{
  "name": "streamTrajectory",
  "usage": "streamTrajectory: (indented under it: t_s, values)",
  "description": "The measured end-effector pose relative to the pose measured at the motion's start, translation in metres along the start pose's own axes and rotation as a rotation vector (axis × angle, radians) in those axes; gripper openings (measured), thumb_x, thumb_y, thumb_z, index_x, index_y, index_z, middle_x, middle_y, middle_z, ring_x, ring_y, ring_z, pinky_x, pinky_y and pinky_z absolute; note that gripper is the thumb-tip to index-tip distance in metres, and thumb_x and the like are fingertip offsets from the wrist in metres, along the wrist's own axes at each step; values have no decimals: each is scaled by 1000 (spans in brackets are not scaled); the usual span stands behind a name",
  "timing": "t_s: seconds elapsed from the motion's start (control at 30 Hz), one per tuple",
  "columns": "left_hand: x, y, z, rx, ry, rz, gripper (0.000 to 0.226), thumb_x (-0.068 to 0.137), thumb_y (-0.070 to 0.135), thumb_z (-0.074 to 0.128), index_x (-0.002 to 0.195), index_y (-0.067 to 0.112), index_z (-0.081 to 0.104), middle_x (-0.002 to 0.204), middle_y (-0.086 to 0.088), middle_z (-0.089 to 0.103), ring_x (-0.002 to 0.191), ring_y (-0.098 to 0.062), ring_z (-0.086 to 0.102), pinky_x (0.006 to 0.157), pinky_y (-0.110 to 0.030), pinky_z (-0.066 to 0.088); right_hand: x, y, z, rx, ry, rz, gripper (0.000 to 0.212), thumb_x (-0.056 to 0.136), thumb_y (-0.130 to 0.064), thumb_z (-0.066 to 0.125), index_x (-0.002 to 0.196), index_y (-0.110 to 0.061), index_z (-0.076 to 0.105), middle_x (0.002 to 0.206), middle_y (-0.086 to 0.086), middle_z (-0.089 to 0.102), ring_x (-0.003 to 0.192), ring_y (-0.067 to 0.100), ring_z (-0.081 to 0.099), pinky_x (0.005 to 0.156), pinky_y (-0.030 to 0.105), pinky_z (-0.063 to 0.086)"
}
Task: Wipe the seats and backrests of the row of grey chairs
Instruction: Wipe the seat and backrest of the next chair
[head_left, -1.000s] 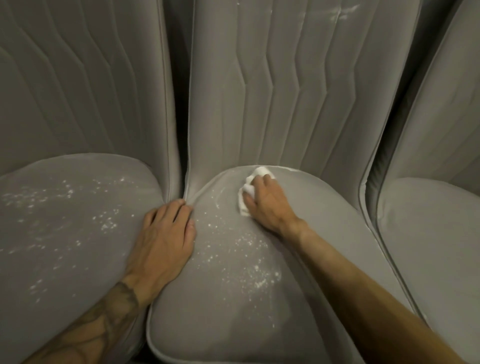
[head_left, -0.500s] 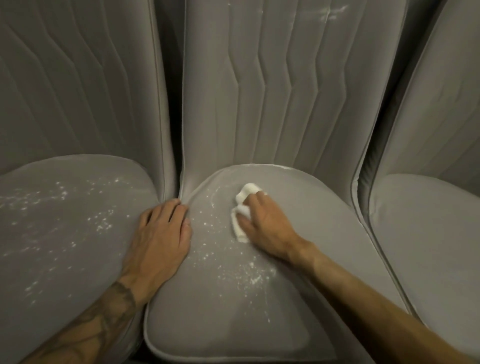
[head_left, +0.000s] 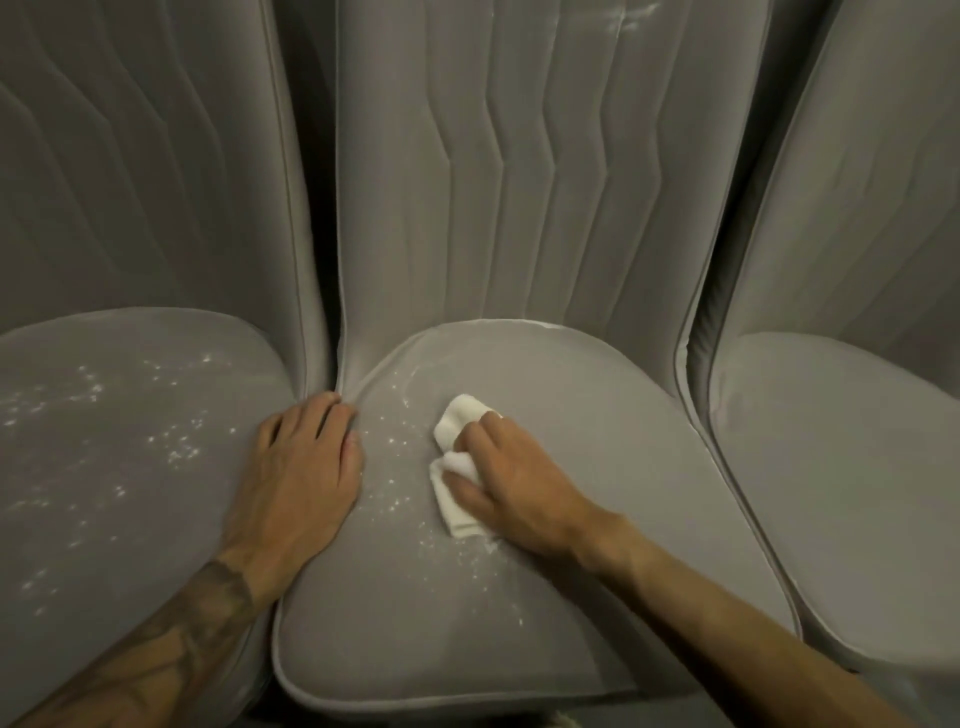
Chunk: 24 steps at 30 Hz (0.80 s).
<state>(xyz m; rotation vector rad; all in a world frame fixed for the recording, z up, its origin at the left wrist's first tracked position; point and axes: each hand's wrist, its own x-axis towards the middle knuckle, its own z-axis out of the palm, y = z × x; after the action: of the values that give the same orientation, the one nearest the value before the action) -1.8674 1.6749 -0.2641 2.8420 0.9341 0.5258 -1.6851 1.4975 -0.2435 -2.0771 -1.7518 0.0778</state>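
Observation:
Three grey padded chairs stand side by side. On the middle seat (head_left: 597, 519) my right hand (head_left: 514, 483) holds a folded white cloth (head_left: 457, 462), fingers curled over it and pressing it down near the seat's left half. White powdery specks (head_left: 395, 499) dot the seat left of and below the cloth. My left hand (head_left: 298, 473) lies flat, fingers straight, across the gap between the left seat and the middle seat. The left seat (head_left: 130, 467) carries many white specks. The middle backrest (head_left: 519, 171) has a faint white smear near its top right.
The right chair's seat (head_left: 831, 467) looks free of specks, and its backrest (head_left: 872, 182) leans close to the middle one. Dark narrow gaps (head_left: 317, 208) separate the backrests. The middle seat's front edge (head_left: 415, 696) is at the bottom of the view.
My right hand has dragged the cloth from the back of the middle seat toward the front, leaving the rear part cleaner. My left hand has stayed put.

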Motion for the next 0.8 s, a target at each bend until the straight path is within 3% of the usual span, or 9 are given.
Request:
streamTrajectory:
  t_s: [0.07,0.17,0.23,0.37,0.47,0.67,0.73,0.8]
  values:
    - [-1,-1,1,-1,0,5,38,105,31,35,126,12,61,132,-9,61,118,-29,60,104,-48,43,-2,24,-15,-42,7,36,22,102,-33,56,100,-11,56,100,11,55,91,30,50,83,39,39]
    - [-2,-1,0,-6,6,14,39,106,31,34,127,12,61,132,-9,60,118,-29,60,104,-48,43,1,63,-35,-98,123,352,28,102,-30,56,103,-1,56,107,21,57,100,39,53,88,44,39]
    - [-2,-1,1,-8,7,10,38,105,30,35,127,12,61,132,-10,60,118,-29,60,104,-49,43,3,56,-29,-134,176,466,31,103,-30,53,104,1,55,109,23,56,101,39,52,89,45,39]
    - [-2,2,-1,9,9,4,38,104,30,36,126,12,62,133,-9,60,118,-29,60,104,-48,43,-17,-11,6,32,147,236,26,104,-38,48,102,-14,54,103,9,54,92,30,50,85,41,40]
    - [-3,2,-2,10,11,13,38,105,29,35,126,12,61,132,-10,61,118,-29,60,104,-48,43,-28,-7,-1,2,29,95,29,105,-42,44,106,-15,55,105,5,53,96,27,50,88,39,40]
    - [-2,6,-4,9,12,3,36,104,28,36,122,11,62,129,-11,62,113,-31,62,101,-49,44,-21,47,-31,-139,157,497,29,103,-33,51,101,-4,53,108,19,56,99,38,52,89,46,39]
    - [-2,7,-5,11,1,7,37,104,29,34,122,11,62,128,-10,61,112,-31,61,101,-49,44,-21,24,-15,-99,176,485,27,103,-34,50,102,-7,54,108,17,55,99,36,51,89,46,41]
    - [-2,6,-7,10,-5,5,39,105,29,33,123,12,61,129,-10,61,113,-30,61,103,-49,44,-27,-7,3,6,160,339,23,104,-37,48,100,-14,51,104,9,53,93,28,49,87,42,41]
